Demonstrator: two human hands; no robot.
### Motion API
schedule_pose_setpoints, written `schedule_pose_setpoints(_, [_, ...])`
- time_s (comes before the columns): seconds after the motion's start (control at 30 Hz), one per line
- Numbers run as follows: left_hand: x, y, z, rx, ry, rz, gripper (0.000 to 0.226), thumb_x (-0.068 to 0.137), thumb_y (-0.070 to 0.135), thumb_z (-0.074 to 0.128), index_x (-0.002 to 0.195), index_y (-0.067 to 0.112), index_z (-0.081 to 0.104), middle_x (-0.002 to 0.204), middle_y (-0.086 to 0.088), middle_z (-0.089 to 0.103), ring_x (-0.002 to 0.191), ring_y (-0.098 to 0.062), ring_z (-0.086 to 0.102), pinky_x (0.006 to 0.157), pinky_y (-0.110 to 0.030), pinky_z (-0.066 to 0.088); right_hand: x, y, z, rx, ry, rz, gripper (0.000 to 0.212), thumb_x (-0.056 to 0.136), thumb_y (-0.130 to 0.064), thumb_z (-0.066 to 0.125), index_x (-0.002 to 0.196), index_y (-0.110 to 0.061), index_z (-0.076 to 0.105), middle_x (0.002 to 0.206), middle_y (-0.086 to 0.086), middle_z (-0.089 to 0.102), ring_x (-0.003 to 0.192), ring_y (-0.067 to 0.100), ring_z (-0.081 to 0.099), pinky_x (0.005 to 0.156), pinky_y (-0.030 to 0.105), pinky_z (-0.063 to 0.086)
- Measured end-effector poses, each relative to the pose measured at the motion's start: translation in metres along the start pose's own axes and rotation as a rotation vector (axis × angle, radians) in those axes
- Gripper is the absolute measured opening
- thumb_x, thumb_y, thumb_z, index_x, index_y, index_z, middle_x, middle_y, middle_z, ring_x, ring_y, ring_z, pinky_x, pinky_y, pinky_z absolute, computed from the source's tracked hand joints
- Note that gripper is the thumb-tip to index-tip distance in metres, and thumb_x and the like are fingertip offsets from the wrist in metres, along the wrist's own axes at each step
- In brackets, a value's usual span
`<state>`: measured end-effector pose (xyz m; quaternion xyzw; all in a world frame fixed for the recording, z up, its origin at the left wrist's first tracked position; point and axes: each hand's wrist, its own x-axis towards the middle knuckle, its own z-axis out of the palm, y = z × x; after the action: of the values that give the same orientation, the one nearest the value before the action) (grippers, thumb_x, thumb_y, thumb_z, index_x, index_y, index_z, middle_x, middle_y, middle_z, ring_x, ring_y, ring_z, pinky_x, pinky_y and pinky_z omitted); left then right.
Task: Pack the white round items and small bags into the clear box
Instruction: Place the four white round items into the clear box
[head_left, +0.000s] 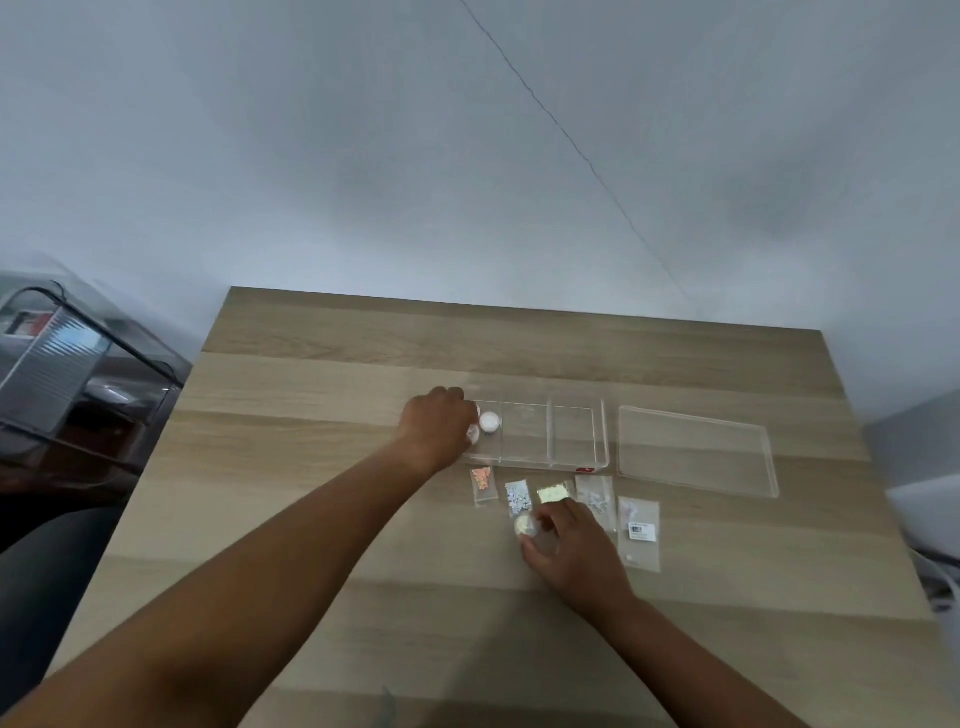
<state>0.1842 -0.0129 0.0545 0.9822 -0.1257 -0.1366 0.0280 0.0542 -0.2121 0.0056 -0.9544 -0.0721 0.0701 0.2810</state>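
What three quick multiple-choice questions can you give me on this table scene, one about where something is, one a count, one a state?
1. Where does the lid lie?
A. On the table to the right of the clear box
B. Closed on top of the box
C. Under the small bags

2. How many small bags lie in the row in front of the box?
A. Two
B. Five
C. Nine

3. What is the right hand doing?
A. Resting flat and empty
B. Gripping a round item on the table
C. Lifting the lid

Answers: 1 A, the lid sits flat beside the open box. 2 B, five bags show, from the pink one to the labelled one. 3 B, its fingers close around a round item, while the left hand is at the box's left end near a white round item.
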Motion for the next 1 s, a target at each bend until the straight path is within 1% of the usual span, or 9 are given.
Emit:
schedule_pose_setpoints(0.13, [0.009,0.004,0.0,0.253,-0.088,0.09,0.023,0.09,0.021,0.057,0.109,0.014,0.068,0.115,-0.008,0.056,0.109,-0.027,0.053,0.071,-0.034,0.039,0.01,0.003,-0.012,0.067,0.048,0.035,0.024,0.078,-0.036,0.065,0.094,-0.019,0.061,0.085,-0.004,0.057,0.08,0.014,0.051,0.071,0.024,0.042])
schedule_pose_setpoints(0.23, [0.012,0.004,0.002,0.299,-0.126,0.118,0.024,0.09,0.015,0.056,0.112,0.011,0.066,0.118,-0.009,0.056,0.112,-0.028,0.052,0.076,-0.035,0.042,0.02,0.002,-0.02,0.114,0.114,0.037,0.02,0.077,-0.028,0.072,0.091,-0.02,0.06,0.084,-0.008,0.057,0.08,0.01,0.05,0.071,0.021,0.038])
schedule_pose_setpoints(0.33, [0.013,0.002,0.001,0.26,-0.143,0.11,0.027,0.088,0.02,0.061,0.114,0.012,0.066,0.119,-0.009,0.056,0.113,-0.028,0.053,0.078,-0.035,0.044,0.035,-0.001,-0.028,0.144,0.144,0.042,0.022,0.076,-0.027,0.074,0.092,-0.02,0.06,0.084,-0.008,0.057,0.079,0.01,0.051,0.07,0.023,0.042])
schedule_pose_setpoints(0.43, [0.012,-0.003,0.0,0.011,-0.094,0.039,0.031,0.084,0.026,0.068,0.115,0.021,0.067,0.117,-0.005,0.056,0.11,-0.025,0.055,0.079,-0.037,0.047,0.054,-0.008,-0.035,0.128,0.156,-0.007,0.024,0.078,-0.027,0.073,0.097,-0.018,0.061,0.086,-0.008,0.055,0.08,0.012,0.051,0.071,0.023,0.042])
schedule_pose_setpoints(0.53, [0.003,-0.007,0.001,-0.308,0.082,-0.117,0.025,0.085,0.028,0.065,0.11,0.025,0.061,0.112,-0.002,0.057,0.101,-0.024,0.062,0.076,-0.035,0.048,0.077,-0.021,-0.036,0.073,0.133,-0.066,0.026,0.079,-0.029,0.07,0.099,-0.017,0.062,0.092,-0.002,0.058,0.086,0.014,0.051,0.074,0.023,0.041])
schedule_pose_setpoints(0.6, [-0.003,-0.009,0.005,-0.471,0.15,-0.247,0.024,0.087,0.026,0.061,0.111,0.024,0.055,0.112,-0.001,0.057,0.096,-0.024,0.063,0.075,-0.035,0.047,0.093,-0.03,-0.034,0.004,0.077,-0.106,0.029,0.079,-0.031,0.068,0.102,-0.015,0.063,0.098,0.003,0.059,0.093,0.019,0.053,0.079,0.028,0.043])
schedule_pose_setpoints(0.7, [-0.009,-0.012,0.014,-0.67,0.124,-0.408,0.034,0.085,0.018,0.058,0.119,0.021,0.053,0.113,-0.004,0.063,0.1,-0.025,0.064,0.081,-0.036,0.049,0.115,-0.044,-0.032,-0.145,-0.032,-0.166,0.034,0.08,-0.034,0.064,0.108,-0.014,0.063,0.105,0.009,0.059,0.1,0.026,0.053,0.085,0.037,0.046])
schedule_pose_setpoints(0.8, [-0.014,-0.014,0.019,-0.806,0.083,-0.497,0.034,0.081,0.014,0.054,0.114,0.021,0.059,0.103,-0.007,0.072,0.097,-0.026,0.066,0.082,-0.035,0.051,0.13,-0.057,-0.032,-0.31,-0.161,-0.16,0.037,0.08,-0.035,0.06,0.111,-0.015,0.063,0.109,0.011,0.055,0.105,0.03,0.051,0.087,0.042,0.045])
schedule_pose_setpoints(1.0, [-0.016,-0.019,0.022,-0.98,0.083,-0.53,0.019,0.078,0.015,0.061,0.094,0.026,0.061,0.072,0.0,0.069,0.064,-0.022,0.066,0.072,-0.044,0.059,0.143,-0.066,-0.024,-0.486,-0.285,-0.048,0.034,0.079,-0.036,0.062,0.107,-0.016,0.064,0.115,0.014,0.052,0.105,0.032,0.052,0.086,0.04,0.041])
